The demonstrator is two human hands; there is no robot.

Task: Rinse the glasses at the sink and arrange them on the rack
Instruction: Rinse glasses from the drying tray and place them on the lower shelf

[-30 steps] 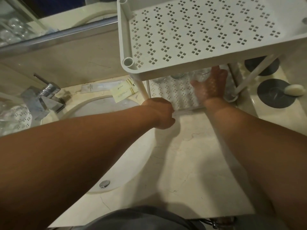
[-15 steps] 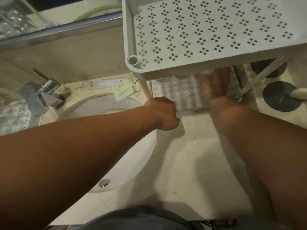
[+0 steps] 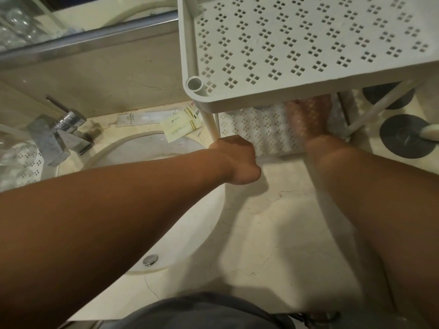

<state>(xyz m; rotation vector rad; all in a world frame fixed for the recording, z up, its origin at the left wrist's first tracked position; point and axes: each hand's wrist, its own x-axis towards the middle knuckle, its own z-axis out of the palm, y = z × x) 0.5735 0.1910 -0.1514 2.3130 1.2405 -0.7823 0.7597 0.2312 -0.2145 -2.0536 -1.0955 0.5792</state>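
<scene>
A white perforated rack stands on the counter to the right of the sink (image 3: 147, 148). Its upper shelf (image 3: 297, 43) hides most of the lower shelf (image 3: 261, 134). My left hand (image 3: 237, 160) is curled into a fist at the lower shelf's front left corner, beside the rack leg, and seems to grip the edge. My right hand (image 3: 308, 119) reaches onto the lower shelf, its fingertips hidden under the upper shelf. The bases of clear glasses (image 3: 261, 106) peek out just below the upper shelf's rim, left of my right hand.
A chrome faucet (image 3: 59, 131) stands at the left of the basin. Paper sachets (image 3: 183, 127) lie behind the basin by the rack leg. Two dark round mats (image 3: 403, 136) lie right of the rack, one bearing a white soap (image 3: 430, 131). The counter's front edge is near my body.
My right hand has slid further in under the upper shelf, so its fingers are now covered. My left hand has stayed at the rack's corner.
</scene>
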